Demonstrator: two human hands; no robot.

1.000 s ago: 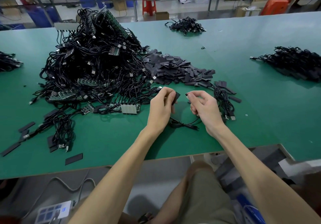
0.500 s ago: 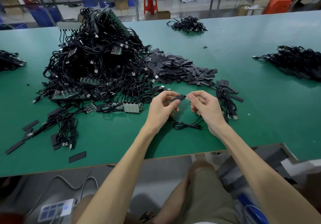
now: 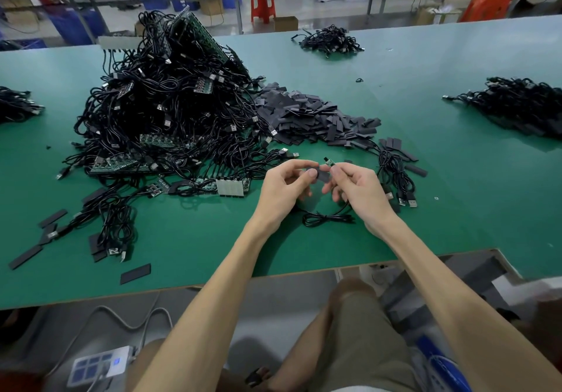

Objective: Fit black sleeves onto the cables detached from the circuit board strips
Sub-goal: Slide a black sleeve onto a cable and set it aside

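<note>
Two hands meet over the near middle of a green-topped factory table (image 3: 456, 209). The left hand (image 3: 282, 191) pinches a flat black rectangular sleeve (image 3: 322, 175), long axis left-right; the right hand (image 3: 362, 191) pinches a thin black cable (image 3: 327, 217) by its end, against the sleeve. A tangled heap of black cables and circuit board strips (image 3: 170, 111) stands far left, and a pile of loose dark sleeves (image 3: 313, 118) lies beyond the hands.

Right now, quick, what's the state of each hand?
Left hand: closed, pinching a black sleeve.
Right hand: closed, pinching the cable by its small board end.
</note>
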